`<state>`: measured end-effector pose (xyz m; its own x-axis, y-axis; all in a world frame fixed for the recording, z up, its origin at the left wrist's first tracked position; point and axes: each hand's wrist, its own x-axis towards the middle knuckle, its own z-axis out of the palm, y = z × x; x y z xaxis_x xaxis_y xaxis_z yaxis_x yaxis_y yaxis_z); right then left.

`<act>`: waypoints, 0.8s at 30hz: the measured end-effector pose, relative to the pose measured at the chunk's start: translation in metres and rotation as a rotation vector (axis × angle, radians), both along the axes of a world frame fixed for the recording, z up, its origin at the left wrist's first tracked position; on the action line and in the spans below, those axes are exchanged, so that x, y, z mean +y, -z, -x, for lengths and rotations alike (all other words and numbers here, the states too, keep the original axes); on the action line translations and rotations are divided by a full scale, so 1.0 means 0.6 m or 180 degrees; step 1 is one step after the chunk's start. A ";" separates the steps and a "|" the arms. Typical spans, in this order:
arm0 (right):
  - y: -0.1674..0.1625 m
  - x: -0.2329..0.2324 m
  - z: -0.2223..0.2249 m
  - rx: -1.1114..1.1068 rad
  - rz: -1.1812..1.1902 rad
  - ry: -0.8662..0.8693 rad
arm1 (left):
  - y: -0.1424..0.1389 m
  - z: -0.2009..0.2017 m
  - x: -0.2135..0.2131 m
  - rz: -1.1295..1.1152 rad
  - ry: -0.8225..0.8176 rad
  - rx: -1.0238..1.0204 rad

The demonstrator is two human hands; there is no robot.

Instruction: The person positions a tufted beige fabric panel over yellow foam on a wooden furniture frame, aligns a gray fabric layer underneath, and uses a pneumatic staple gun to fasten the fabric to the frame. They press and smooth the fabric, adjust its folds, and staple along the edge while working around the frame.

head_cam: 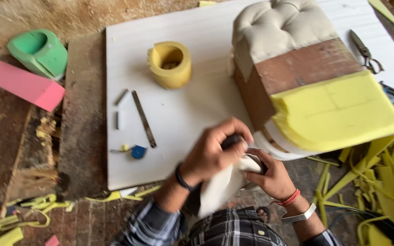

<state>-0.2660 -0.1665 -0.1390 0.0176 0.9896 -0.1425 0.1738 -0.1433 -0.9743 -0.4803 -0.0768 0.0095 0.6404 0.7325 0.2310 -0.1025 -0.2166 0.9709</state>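
Seen from above, two bare hands meet at the near edge of a white board. The left hand (215, 152), with a dark band at the wrist, is closed around a dark handle (231, 140); what tool the handle belongs to is hidden. The right hand (273, 175), wearing a red thread and a metal bangle, pinches a fold of off-white fabric (222, 187) just beside the left, and the cloth hangs limp from both hands toward the checked shirt below. The fabric looks thin, soft and light, likely to slide and bunch, so it probably handles best gripped close to the edge being worked and kept taut between the two hands. Touching the hands from beyond is a small piece of upholstered furniture (297, 77) lying on its side on the board: a tufted beige cushion at the far end, a bare brown wooden panel in the middle, and a thick slab of yellow foam (338, 111) nearest the hands. The wood looks stiff and fairly heavy, the foam squashy and easily dented, so the wooden frame seems the surer place to take hold. On the white board (183, 114), which serves as the desk, lie a yellow foam ring (170, 64), a thin metal strip (143, 118), a small blue object and, at the far right, scissors (365, 51). On the floor to the left are a green foam shape (39, 51) and a pink foam block (23, 83), and yellow foam offcuts (365, 173) are scattered about.
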 end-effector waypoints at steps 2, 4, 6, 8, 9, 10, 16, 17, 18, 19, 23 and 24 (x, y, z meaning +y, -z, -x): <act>0.001 -0.050 -0.061 0.0089 0.0312 0.0142 | 0.001 -0.038 0.007 -0.0443 -0.0181 -0.0013; 0.002 -0.089 -0.128 -0.0177 0.0575 0.0462 | 0.003 -0.075 0.002 -0.0970 -0.0483 0.0138; -0.010 -0.125 -0.207 0.0466 0.0344 0.0245 | 0.004 -0.111 -0.013 -0.1329 -0.0782 0.0409; -0.026 -0.160 -0.256 0.0172 0.0854 -0.0069 | 0.006 -0.142 -0.041 -0.1212 -0.0633 0.0741; -0.041 -0.168 -0.278 -0.0453 0.1455 -0.0319 | 0.007 -0.159 -0.053 -0.1168 -0.0553 0.0897; -0.056 -0.178 -0.293 -0.1079 0.2055 -0.0564 | 0.010 -0.179 -0.069 -0.1269 -0.0363 0.0961; -0.100 -0.156 -0.285 -0.1159 -0.1475 -0.0436 | 0.022 -0.285 -0.152 -0.2139 0.0474 0.1078; -0.091 -0.140 -0.281 -0.1019 -0.1088 -0.0596 | 0.019 -0.292 -0.157 -0.2471 0.0402 0.1113; -0.079 -0.129 -0.283 -0.0876 -0.0710 -0.0756 | 0.015 -0.295 -0.158 -0.2808 0.0326 0.1141; -0.064 -0.122 -0.293 -0.0975 -0.0582 -0.1007 | 0.009 -0.291 -0.157 -0.2837 0.0233 0.1121; 0.013 -0.125 -0.326 -0.1609 0.0008 -0.1613 | -0.015 -0.228 -0.138 -0.2971 -0.0073 0.0959; 0.031 -0.133 -0.330 -0.1840 0.0189 -0.1668 | -0.017 -0.211 -0.135 -0.3000 -0.0139 0.0883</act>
<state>-0.0682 -0.2463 -0.1577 -0.3624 0.8803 -0.3060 0.7108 0.0486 -0.7017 -0.3535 -0.1580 0.0198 0.7368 0.3498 0.5785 0.1295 -0.9129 0.3870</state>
